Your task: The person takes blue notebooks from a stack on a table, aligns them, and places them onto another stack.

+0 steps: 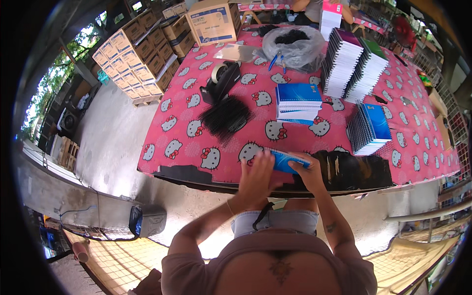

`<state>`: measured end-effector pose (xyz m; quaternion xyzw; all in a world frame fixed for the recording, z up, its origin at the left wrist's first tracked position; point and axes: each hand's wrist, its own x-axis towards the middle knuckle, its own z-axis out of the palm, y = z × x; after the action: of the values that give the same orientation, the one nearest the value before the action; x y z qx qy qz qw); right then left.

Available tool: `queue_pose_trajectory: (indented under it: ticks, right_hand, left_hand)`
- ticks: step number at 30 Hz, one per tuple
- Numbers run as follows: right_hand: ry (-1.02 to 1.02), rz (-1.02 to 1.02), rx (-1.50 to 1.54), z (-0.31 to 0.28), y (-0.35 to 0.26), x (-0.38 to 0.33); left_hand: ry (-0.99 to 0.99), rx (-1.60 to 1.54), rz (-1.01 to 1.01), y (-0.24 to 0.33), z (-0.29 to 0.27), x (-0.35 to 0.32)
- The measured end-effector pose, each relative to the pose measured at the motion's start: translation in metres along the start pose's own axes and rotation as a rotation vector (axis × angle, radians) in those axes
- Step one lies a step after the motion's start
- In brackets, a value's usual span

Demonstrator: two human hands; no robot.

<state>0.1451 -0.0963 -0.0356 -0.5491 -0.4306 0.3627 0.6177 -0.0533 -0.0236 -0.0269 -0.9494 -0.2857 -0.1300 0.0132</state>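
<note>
Table (191,147), broad, pink cat-print surface, before you; dark patch (378,172) along its near edge, where a dragged corner could catch. Carton stack (132,64), far left. Plastic bag (307,58), clear, holding black coils (292,36), far centre. Purple-topped notebooks (339,66) and green-topped notebooks (366,71), two tall coil-bound stacks, far right; so high, they could topple if bumped. Blue notebooks (368,130), one shorter coil-bound stack, near right. Loose booklets (297,93), blue and white, piled at centre; a knock could skew them. Tape dispenser (221,83), black, left of centre. Coil heap (226,118), black, just nearer than the dispenser; overlapping so, its pieces could tangle if one is pulled. Booklet (281,161), blue, at the near edge between your hands: your right hand (309,172) grips its right end, thumb on top; your left hand (256,174) is at its left end, fingers extended, blurred, whether pressing cannot be told. Uneven hold could let it twist or slip. Blue-handled tool (273,62), beside the bag.
</note>
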Motion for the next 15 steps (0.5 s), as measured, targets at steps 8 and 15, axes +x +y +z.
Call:
queue_pose_trajectory:
  ticks: [8, 15]
  right_hand:
    - [-0.065, 0.001, -0.007, -0.002, -0.022, -0.001]
    - [-0.104, -0.015, -0.121, -0.011, -0.008, 0.004]
  left_hand:
    - [0.14, 0.044, 0.077, 0.011, 0.01, -0.003]
    - [0.224, 0.002, 0.112, 0.015, 0.007, 0.008]
